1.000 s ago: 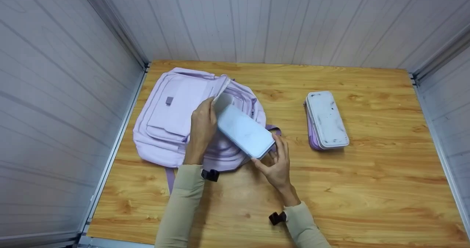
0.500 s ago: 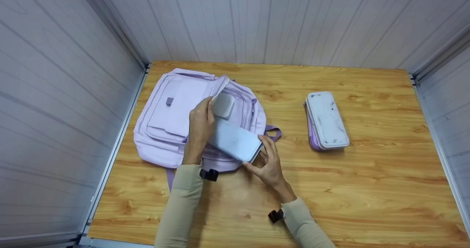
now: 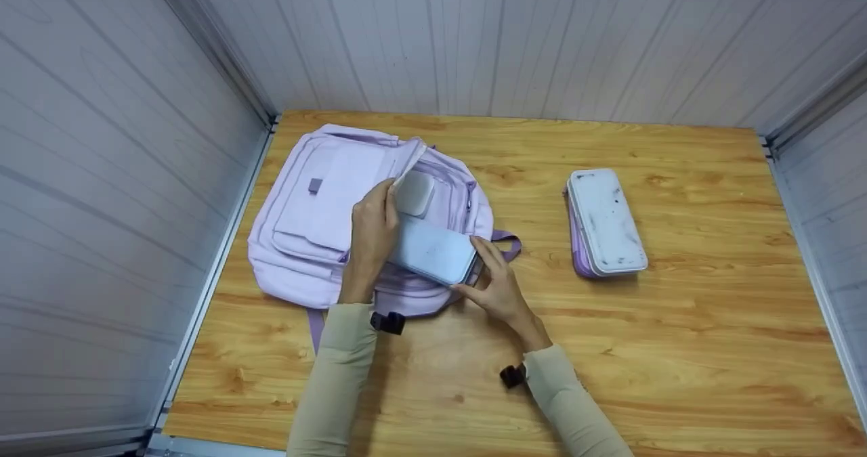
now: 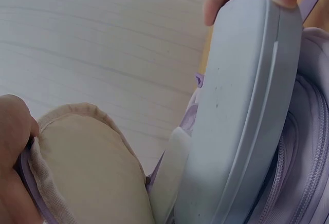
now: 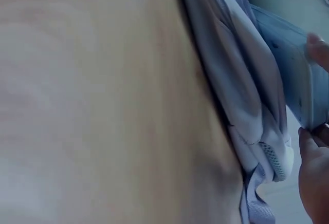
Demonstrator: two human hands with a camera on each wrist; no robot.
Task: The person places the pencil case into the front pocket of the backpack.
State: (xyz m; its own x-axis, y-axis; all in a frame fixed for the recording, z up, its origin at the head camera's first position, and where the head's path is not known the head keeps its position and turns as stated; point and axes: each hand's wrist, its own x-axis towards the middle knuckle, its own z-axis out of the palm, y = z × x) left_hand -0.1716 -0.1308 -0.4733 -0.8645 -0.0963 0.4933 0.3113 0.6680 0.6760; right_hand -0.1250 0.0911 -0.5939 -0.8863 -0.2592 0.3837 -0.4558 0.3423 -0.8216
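Observation:
A lilac backpack point(image 3: 325, 193) lies on the wooden table with its pocket open. My left hand point(image 3: 372, 227) pinches the edge of the pocket's flap and holds it up; the flap's beige lining point(image 4: 92, 167) shows in the left wrist view. With my right hand point(image 3: 498, 284) I grip the outer end of a light blue pencil case point(image 3: 433, 250), thumb on one side and fingers on the other. The case's far end is inside the pocket, hidden behind my left hand and the flap. Beside it in the pocket sits a whitish case point(image 3: 414, 193) with rounded corners.
To the right on the table point(image 3: 711, 349) lies another pencil case point(image 3: 606, 220), white and smudged on top with a purple side. A purple strap point(image 3: 508, 244) sticks out from the backpack's right side. Pale panel walls point(image 3: 474, 44) stand behind and at both sides.
My right hand has moved left with the light blue pencil case, which now reaches farther into the pocket. The whitish case has come into fuller view. My left hand keeps holding the flap.

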